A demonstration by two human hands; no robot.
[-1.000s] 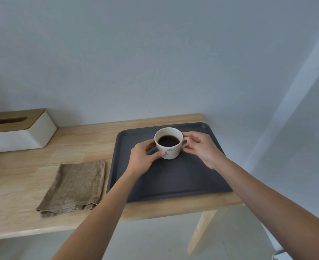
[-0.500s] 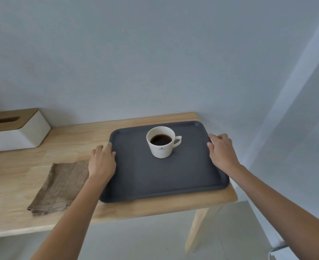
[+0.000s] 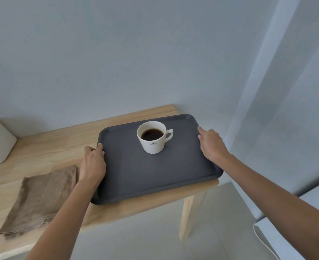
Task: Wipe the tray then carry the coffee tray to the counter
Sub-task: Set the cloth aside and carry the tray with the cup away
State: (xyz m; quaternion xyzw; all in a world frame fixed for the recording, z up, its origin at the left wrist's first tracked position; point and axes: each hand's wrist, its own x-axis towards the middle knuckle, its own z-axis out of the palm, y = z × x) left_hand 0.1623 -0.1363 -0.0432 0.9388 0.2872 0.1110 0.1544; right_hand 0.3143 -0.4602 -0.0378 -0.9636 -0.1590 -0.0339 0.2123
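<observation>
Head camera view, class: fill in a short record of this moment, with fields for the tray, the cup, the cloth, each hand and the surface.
tray: dark grey, flat on the table, its right edge past the table end
cup: white, upright on the tray, holds dark coffee, handle to the right
cloth: brown, folded, on the table left of the tray
left hand: grips the tray's left rim
right hand: on the tray's right rim
table: light wood
</observation>
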